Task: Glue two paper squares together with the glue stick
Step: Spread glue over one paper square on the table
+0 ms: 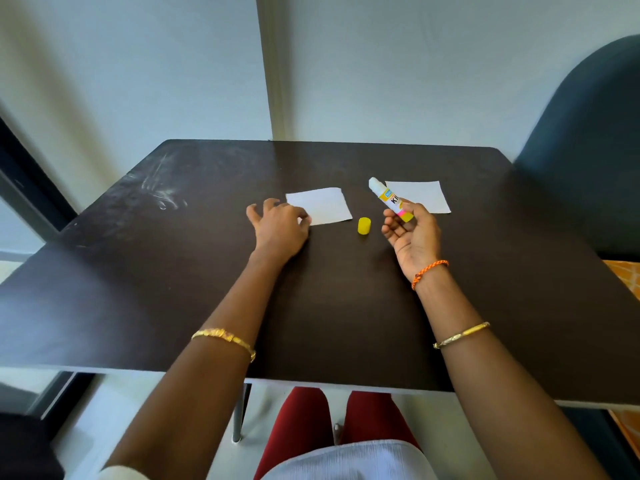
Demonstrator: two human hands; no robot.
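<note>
Two white paper squares lie flat on the dark table (pixel 311 306): the left square (pixel 322 206) and the right square (pixel 420 196), well apart. My left hand (pixel 280 226) rests on the table with its fingers spread, touching the near left corner of the left square. My right hand (pixel 414 233) holds the uncapped yellow and white glue stick (pixel 389 199) above the table, white glue tip pointing up and to the left. The yellow cap (pixel 364 226) stands on the table between my hands.
A dark green chair back (pixel 585 150) stands at the table's right side. White scuff marks (pixel 162 192) streak the far left of the tabletop. A pale wall runs behind the far edge. My red-clad legs (pixel 329 420) show under the near edge.
</note>
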